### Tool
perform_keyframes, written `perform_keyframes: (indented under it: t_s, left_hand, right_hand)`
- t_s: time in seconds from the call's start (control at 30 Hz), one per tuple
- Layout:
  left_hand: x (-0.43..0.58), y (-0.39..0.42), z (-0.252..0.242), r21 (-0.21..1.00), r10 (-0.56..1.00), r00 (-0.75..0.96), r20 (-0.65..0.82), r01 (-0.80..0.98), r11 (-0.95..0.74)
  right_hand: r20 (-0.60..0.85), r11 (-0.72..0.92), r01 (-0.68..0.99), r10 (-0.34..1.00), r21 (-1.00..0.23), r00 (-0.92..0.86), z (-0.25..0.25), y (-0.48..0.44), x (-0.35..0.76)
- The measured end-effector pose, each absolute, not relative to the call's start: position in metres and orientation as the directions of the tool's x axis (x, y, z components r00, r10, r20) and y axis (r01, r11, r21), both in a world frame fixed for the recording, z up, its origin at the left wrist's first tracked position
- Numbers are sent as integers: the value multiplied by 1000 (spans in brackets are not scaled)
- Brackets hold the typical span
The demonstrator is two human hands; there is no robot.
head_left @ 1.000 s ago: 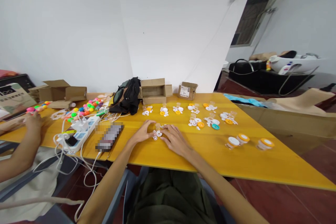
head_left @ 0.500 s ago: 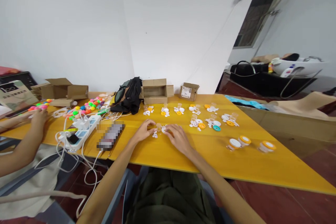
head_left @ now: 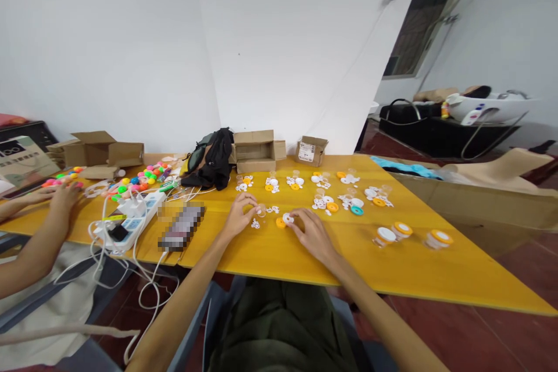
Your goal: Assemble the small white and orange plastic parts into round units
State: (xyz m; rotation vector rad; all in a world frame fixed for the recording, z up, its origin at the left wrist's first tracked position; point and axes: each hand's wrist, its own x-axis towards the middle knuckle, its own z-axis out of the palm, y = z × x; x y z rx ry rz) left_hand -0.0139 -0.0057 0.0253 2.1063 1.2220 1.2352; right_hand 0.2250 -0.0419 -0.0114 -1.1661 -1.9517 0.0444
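My left hand (head_left: 239, 215) has its fingers closed on the side of a small clear plastic jar (head_left: 262, 211) on the yellow table. Between thumb and fingers, my right hand (head_left: 312, 233) pinches a white disc (head_left: 288, 218). Just left of that disc lies an orange ring lid (head_left: 280, 223), partly overlapped by it. Small white pieces with dark marks (head_left: 255, 224) rest in front of the jar, and more such pieces (head_left: 273, 209) lie behind it.
Several sets of clear jars, lids and white pieces (head_left: 320, 202) spread across the back. Three capped jars (head_left: 385, 236) stand at right. A phone (head_left: 182, 228) and a power strip (head_left: 131, 224) lie left, near another person's hand (head_left: 65, 197). Behind are a black bag (head_left: 213, 160) and cardboard boxes (head_left: 254, 151).
My right hand has shifted slightly right with the white disc, uncovering the orange lid and the pieces behind the jar. My left hand has closed in on the jar.
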Motion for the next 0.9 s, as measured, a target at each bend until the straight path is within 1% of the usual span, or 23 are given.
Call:
perform_keyframes:
  t_s: [0.13, 0.23, 0.37, 0.53, 0.67, 0.9]
  left_hand:
    - [1, -17, 26, 618, 803, 345, 486, 514, -595]
    - [10, -24, 23, 547, 772, 457, 442, 545, -636]
    - [14, -29, 20, 479, 746, 550, 375, 574, -664]
    - [13, -30, 19, 446, 747, 566, 350, 600, -664]
    - [10, -31, 21, 424, 750, 558, 354, 619, -661]
    - [3, -33, 22, 383, 731, 569, 376, 623, -682]
  right_hand:
    - [624, 557, 692, 757, -460, -194, -13, -44, 232]
    - [598, 558, 659, 776, -505, -199, -13, -50, 234]
    - [552, 550, 634, 804, -544, -224, -12, -58, 238]
    - [480, 525, 643, 836, -557, -266, -11, -63, 240]
    - [446, 497, 647, 857, -578, -259, -11, -62, 239]
    - [426, 483, 572, 872, -663, -242, -9, -60, 237]
